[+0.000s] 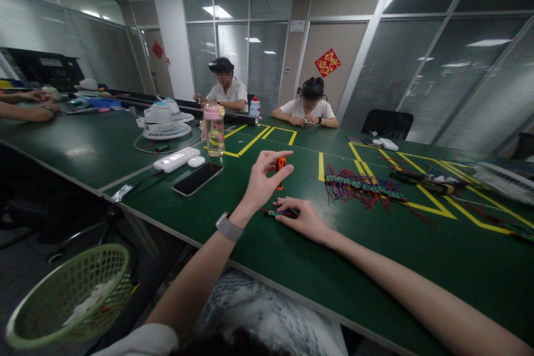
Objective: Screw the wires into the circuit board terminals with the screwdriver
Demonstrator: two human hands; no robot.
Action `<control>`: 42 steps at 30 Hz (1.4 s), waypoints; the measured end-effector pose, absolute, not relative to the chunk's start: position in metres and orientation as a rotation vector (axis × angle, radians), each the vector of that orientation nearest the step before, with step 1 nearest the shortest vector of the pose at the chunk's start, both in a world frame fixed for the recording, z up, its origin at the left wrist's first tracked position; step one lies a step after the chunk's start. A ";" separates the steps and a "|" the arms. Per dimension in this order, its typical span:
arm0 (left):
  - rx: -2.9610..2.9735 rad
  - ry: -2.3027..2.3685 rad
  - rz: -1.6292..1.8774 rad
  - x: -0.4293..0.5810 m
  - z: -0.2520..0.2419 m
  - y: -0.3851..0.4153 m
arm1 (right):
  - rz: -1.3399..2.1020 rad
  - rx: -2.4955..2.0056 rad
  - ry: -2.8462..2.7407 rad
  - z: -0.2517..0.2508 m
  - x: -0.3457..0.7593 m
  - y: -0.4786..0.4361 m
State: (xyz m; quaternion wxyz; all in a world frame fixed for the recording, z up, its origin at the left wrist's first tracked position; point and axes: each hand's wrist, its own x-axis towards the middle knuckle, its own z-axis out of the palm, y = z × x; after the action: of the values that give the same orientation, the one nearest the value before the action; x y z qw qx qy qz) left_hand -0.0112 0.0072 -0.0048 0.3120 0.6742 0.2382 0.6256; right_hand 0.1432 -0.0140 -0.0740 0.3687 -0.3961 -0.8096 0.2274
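My left hand (261,182), with a grey band on its wrist, is closed around the orange and black handle of a small screwdriver (282,164). The screwdriver stands upright, its thin shaft pointing down at a small green circuit board (272,213) on the table. Whether the tip touches the board is too small to tell. Thin coloured wires and a dark piece lie along the board. My right hand (306,221) rests low on the table and pinches the board's wired end with its fingertips, which partly hide it.
Right of my hands lies a row of wired circuit boards (362,184). A phone (197,179), white power strip (177,159), pink-lidded bottle (215,130) and white fan (164,122) stand left. A green basket (120,267) is below the table edge. Two people sit opposite; another's arms show far left.
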 end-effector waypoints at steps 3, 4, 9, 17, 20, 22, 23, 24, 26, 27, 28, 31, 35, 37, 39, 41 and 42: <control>1.656 0.508 1.561 -0.010 -0.005 0.008 | 0.577 -1.011 -2.076 -0.075 0.144 -0.014; 1.610 0.476 1.528 -0.009 -0.005 0.008 | 0.575 -1.011 -2.076 -0.075 0.144 -0.014; 1.710 0.631 1.629 -0.010 -0.006 0.009 | 0.570 -1.015 -2.082 -0.075 0.144 -0.013; 1.657 0.523 1.529 -0.010 -0.005 0.007 | 0.579 -1.006 -2.068 -0.076 0.144 -0.013; 1.750 0.612 1.616 -0.011 -0.005 0.007 | 0.580 -1.017 -2.072 -0.075 0.143 -0.014; 1.717 0.573 1.590 -0.011 -0.005 0.007 | 0.580 -1.020 -2.077 -0.074 0.143 -0.014; 1.675 0.534 1.551 -0.011 -0.004 0.007 | 0.581 -1.021 -2.079 -0.074 0.143 -0.014; 1.632 0.498 1.511 -0.010 -0.004 0.007 | 0.580 -1.020 -2.080 -0.074 0.143 -0.014; 1.589 0.483 1.473 -0.010 -0.004 0.006 | 0.576 -1.020 -2.079 -0.074 0.143 -0.014; 1.604 0.511 1.487 -0.010 -0.004 0.006 | 0.575 -1.020 -2.078 -0.074 0.143 -0.014; 1.639 0.548 1.518 -0.010 -0.004 0.006 | 0.575 -1.021 -2.078 -0.074 0.143 -0.014; 1.714 0.591 1.597 -0.010 -0.003 0.006 | 0.579 -1.022 -2.081 -0.075 0.143 -0.014; 1.625 0.519 1.507 -0.011 -0.002 0.004 | 0.574 -1.019 -2.079 -0.075 0.144 -0.014; 1.658 0.561 1.537 -0.011 -0.002 0.004 | 0.572 -1.017 -2.078 -0.075 0.144 -0.014; 1.705 0.593 1.603 -0.011 -0.002 0.005 | 0.572 -1.015 -2.082 -0.075 0.144 -0.013; 1.668 0.539 1.609 -0.011 -0.003 0.006 | 0.574 -1.017 -2.087 -0.076 0.144 -0.012; 1.625 0.496 1.587 -0.010 -0.003 0.007 | 0.575 -1.021 -2.088 -0.076 0.144 -0.012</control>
State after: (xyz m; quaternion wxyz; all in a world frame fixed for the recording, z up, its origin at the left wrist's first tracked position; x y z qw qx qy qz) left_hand -0.0102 0.0068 -0.0032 0.3971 0.6414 0.1958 0.6266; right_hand 0.1438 -0.0121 -0.0763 0.3649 -0.3969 -0.8120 0.2237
